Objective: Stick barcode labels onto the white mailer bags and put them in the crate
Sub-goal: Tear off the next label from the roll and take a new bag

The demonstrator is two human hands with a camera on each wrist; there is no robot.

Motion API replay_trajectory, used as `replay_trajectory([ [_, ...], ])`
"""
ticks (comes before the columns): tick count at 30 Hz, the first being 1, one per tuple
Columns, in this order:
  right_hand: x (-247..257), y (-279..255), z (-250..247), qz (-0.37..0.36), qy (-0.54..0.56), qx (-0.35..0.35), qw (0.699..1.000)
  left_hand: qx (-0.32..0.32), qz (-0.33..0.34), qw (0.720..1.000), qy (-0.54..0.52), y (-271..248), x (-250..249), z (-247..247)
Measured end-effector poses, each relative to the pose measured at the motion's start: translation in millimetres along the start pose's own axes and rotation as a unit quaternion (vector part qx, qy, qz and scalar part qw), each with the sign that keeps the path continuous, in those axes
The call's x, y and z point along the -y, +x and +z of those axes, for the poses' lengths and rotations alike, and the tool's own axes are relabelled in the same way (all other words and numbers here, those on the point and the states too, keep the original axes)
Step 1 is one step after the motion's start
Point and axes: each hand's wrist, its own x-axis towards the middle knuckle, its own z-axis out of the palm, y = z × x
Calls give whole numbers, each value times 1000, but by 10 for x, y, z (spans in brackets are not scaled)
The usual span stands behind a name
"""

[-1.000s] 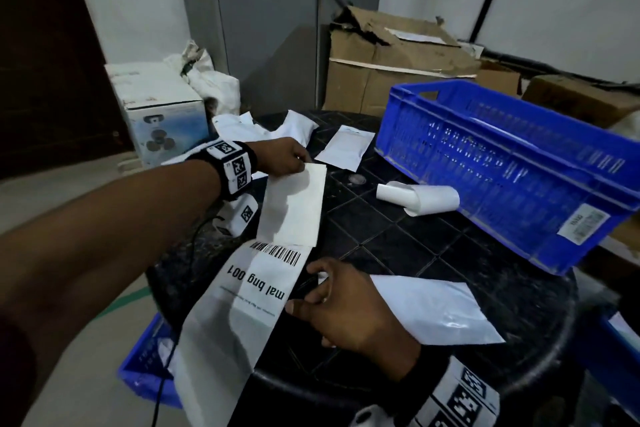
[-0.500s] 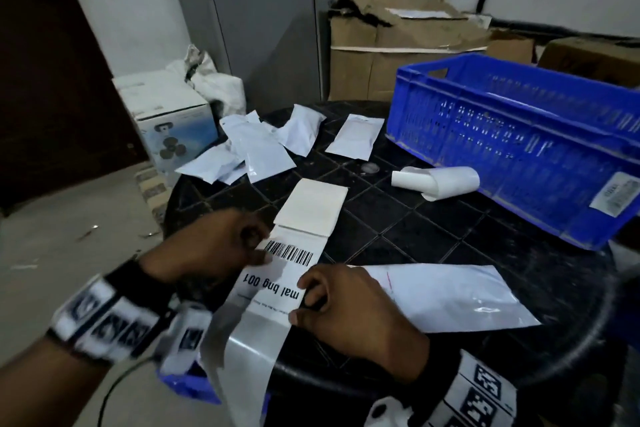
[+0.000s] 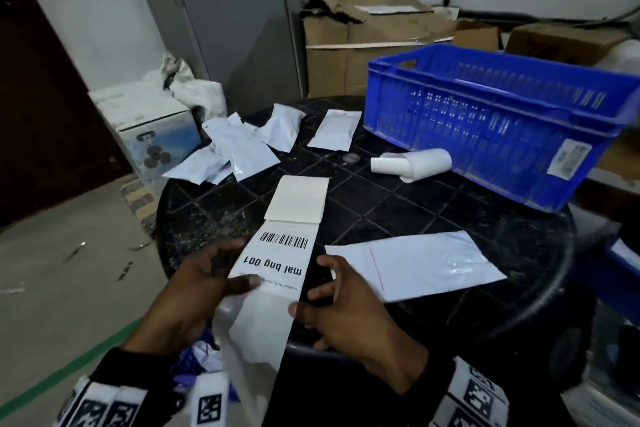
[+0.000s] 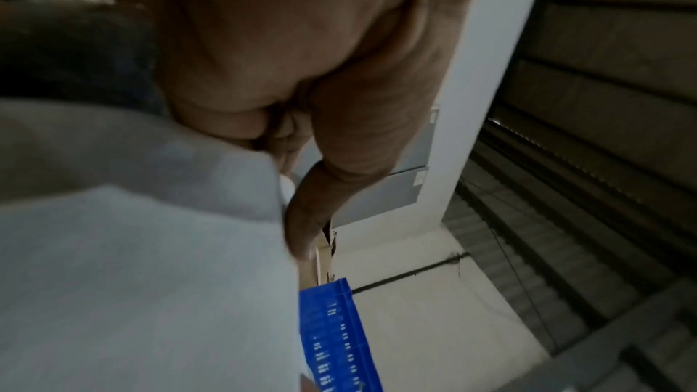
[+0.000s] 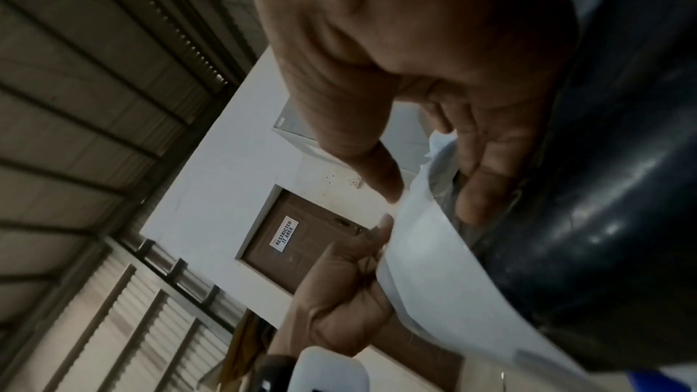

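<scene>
Up front in the head view, both hands pinch a long label strip at the near rim of a round black table: the left hand with its thumb on the printed barcode label's lower left corner, the right hand at the strip's right edge. A white mailer bag lies flat just right of them; more bags lie at the far left. A blue crate stands at the far right, a paper roll just before it.

From the left wrist, curled fingers grip white paper.

From the right wrist, thumb and fingers pinch the strip's edge.
</scene>
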Motion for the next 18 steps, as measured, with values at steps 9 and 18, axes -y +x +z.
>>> replay_trajectory([
  [9,8,32,65,-44,253,-16,966,-51,90,994,40,-164,60,75],
  [18,-26,36,-35,-85,255,-21,963,-10,317,825,469,-386,-265,294],
])
